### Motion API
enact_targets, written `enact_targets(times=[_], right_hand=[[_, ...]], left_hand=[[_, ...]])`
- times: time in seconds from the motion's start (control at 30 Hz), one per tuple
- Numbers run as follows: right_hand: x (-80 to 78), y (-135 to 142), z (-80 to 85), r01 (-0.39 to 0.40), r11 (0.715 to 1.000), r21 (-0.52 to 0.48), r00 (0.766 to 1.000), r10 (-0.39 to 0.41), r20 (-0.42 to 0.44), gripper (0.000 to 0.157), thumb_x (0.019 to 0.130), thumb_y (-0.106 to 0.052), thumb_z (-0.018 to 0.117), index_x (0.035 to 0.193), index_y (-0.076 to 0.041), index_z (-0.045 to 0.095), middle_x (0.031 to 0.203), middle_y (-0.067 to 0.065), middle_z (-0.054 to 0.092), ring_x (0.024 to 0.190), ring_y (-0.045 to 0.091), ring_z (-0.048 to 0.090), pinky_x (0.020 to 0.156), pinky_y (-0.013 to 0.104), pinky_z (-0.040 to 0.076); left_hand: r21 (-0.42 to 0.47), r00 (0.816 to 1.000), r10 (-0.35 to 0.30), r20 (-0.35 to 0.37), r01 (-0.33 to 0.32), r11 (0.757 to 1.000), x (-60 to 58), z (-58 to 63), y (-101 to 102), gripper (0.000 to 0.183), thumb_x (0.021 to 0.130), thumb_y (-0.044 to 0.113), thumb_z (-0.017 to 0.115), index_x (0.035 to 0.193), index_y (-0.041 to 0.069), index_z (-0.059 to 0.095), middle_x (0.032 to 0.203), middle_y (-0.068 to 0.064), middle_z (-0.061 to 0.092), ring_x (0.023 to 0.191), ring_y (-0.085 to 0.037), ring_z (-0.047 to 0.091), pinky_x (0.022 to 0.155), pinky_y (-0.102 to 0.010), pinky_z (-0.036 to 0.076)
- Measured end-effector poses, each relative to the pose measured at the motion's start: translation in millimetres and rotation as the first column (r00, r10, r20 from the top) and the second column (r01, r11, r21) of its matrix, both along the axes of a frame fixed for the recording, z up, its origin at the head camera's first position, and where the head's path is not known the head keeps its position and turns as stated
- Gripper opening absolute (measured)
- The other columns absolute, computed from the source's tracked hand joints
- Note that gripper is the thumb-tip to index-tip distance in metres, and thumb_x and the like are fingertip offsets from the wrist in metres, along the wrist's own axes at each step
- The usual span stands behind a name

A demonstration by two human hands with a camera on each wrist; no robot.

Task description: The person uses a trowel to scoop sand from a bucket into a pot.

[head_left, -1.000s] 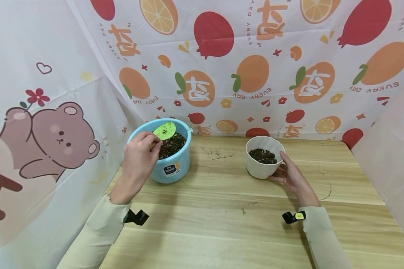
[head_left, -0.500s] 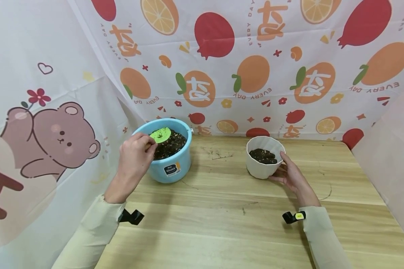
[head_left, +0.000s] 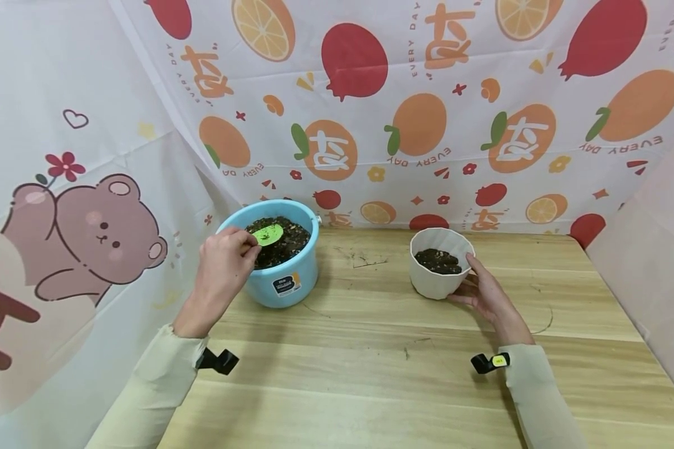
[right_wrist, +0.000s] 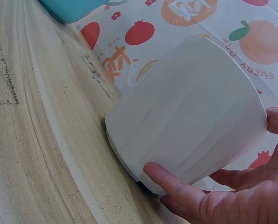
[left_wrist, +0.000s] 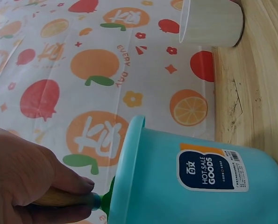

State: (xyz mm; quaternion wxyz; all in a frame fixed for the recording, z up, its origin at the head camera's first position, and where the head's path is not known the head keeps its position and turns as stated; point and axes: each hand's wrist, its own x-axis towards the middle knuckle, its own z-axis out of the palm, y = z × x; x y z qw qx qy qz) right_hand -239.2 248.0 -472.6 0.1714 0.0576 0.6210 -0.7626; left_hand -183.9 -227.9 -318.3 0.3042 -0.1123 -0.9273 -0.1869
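In the head view my left hand (head_left: 223,265) pinches a small trowel, whose green blade (head_left: 269,235) sits inside the light blue bucket (head_left: 289,290), right at the dark soil (head_left: 289,245). Its wooden handle (left_wrist: 59,198) shows between thumb and fingers in the left wrist view, while the rim hides most of the blade there. A white ribbed flower pot (head_left: 431,284) with some soil (head_left: 439,261) in it stands upright on the right. My right hand (head_left: 485,292) holds this pot from its right side, fingers spread over the wall from rim to base.
Both containers stand on a wooden table (head_left: 365,374), with bits of soil (head_left: 367,260) scattered between them. A fruit-print cloth (head_left: 382,156) hangs close behind. A white cloth with a bear print (head_left: 109,227) closes off the left side.
My left hand has shifted slightly left, and the trowel blade has come down from near the bucket's back wall to the soil. My right hand and the pot stay put.
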Motion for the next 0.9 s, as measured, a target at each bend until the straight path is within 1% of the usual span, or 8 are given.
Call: enact_targets(times=[0.2,0.5,0.6,0.73,0.83,0.9], right_hand=[[-0.4,0.4,-0.7,-0.009,1.0,0.005,1.0,0.009,-0.011,0.082,0.103,-0.065,0.033,0.165,-0.018,0.008,0.166,0.03,0.008,0.151,0.05,0.023,0.109,0.057,0.046],[-0.3,-0.1,-1.3,-0.011,1.0,0.019,1.0,0.011,-0.016,0.082,0.103,-0.065,0.03,0.165,-0.016,0.008,0.166,0.03,0.011,0.15,0.05,0.024,0.107,0.054,0.05],[-0.4,0.0,-1.5,-0.011,1.0,0.015,1.0,0.011,-0.012,0.082,0.103,-0.065,0.031,0.165,-0.016,0.008,0.166,0.03,0.01,0.15,0.05,0.024,0.106,0.053,0.051],[-0.5,0.6,-1.9,-0.005,1.0,0.005,1.0,0.005,-0.004,0.082,0.103,-0.065,0.032,0.165,-0.016,0.008,0.166,0.029,0.009,0.151,0.049,0.023,0.106,0.053,0.052],[-0.1,0.7,-0.9,-0.005,1.0,0.005,1.0,0.005,-0.004,0.082,0.103,-0.065,0.032,0.165,-0.016,0.008,0.167,0.029,0.009,0.151,0.048,0.023,0.104,0.051,0.053],[0.3,0.6,-0.7,-0.007,1.0,0.008,1.0,0.007,-0.005,0.083,0.103,-0.065,0.032,0.165,-0.016,0.007,0.167,0.029,0.009,0.151,0.048,0.023,0.104,0.052,0.053]], left_hand=[[-0.012,0.999,0.006,0.05,-0.005,1.0,-2.4,-4.0,-0.9,0.003,0.085,-0.001,0.075,0.084,-0.004,0.076,0.086,-0.019,0.073,0.078,-0.035,0.072,0.08,-0.06,0.054],[-0.036,0.995,0.006,0.096,-0.003,0.999,-5.5,-4.3,-0.6,0.005,0.084,-0.003,0.072,0.081,-0.001,0.077,0.082,-0.018,0.073,0.078,-0.034,0.071,0.079,-0.062,0.053],[-0.045,0.992,0.009,0.125,-0.004,0.999,-6.9,-4.5,-1.2,0.005,0.084,-0.003,0.073,0.082,-0.001,0.077,0.083,-0.017,0.074,0.08,-0.035,0.072,0.08,-0.062,0.053],[-0.056,0.986,-0.002,0.165,0.012,0.998,-9.6,-3.6,-1.3,0.005,0.084,-0.002,0.073,0.082,-0.001,0.077,0.082,-0.017,0.075,0.081,-0.034,0.072,0.08,-0.057,0.056],[-0.063,0.984,-0.014,0.176,0.026,0.998,-11.6,-2.8,-1.4,0.006,0.084,-0.002,0.072,0.081,-0.001,0.077,0.08,-0.017,0.076,0.078,-0.033,0.073,0.078,-0.055,0.057],[-0.068,0.984,-0.019,0.175,0.032,0.997,-12.5,-2.7,-1.7,0.006,0.084,-0.002,0.072,0.08,-0.001,0.077,0.078,-0.016,0.076,0.074,-0.031,0.073,0.078,-0.056,0.057]])
